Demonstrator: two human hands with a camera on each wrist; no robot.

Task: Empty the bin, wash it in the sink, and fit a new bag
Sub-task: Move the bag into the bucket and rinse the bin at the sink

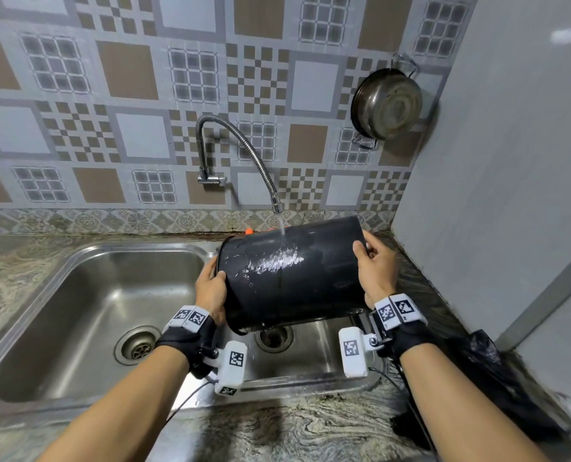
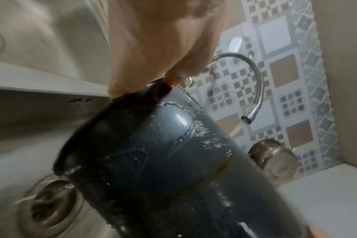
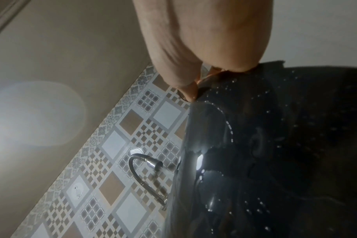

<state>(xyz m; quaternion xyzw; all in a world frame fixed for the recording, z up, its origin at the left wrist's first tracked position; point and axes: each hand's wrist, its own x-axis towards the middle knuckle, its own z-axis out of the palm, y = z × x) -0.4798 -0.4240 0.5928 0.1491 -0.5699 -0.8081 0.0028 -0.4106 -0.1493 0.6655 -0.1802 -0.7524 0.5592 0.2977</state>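
Washing is under way: bin point(image 1: 290, 275) lies sideways over the sink point(image 1: 87, 295) at centre right, tap point(image 1: 276, 206) water striking its wall. Left hand point(image 1: 211, 290) grips the rim, right hand point(image 1: 375, 265) the base. Next, probably, rolling it to rinse the remaining sides.

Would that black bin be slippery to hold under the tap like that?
Probably. The bin looks glossy and water streams over its side, so likely slick. It seems rigid, keeping its round shape. Left hand and right hand hold opposite ends, a steadier grip.
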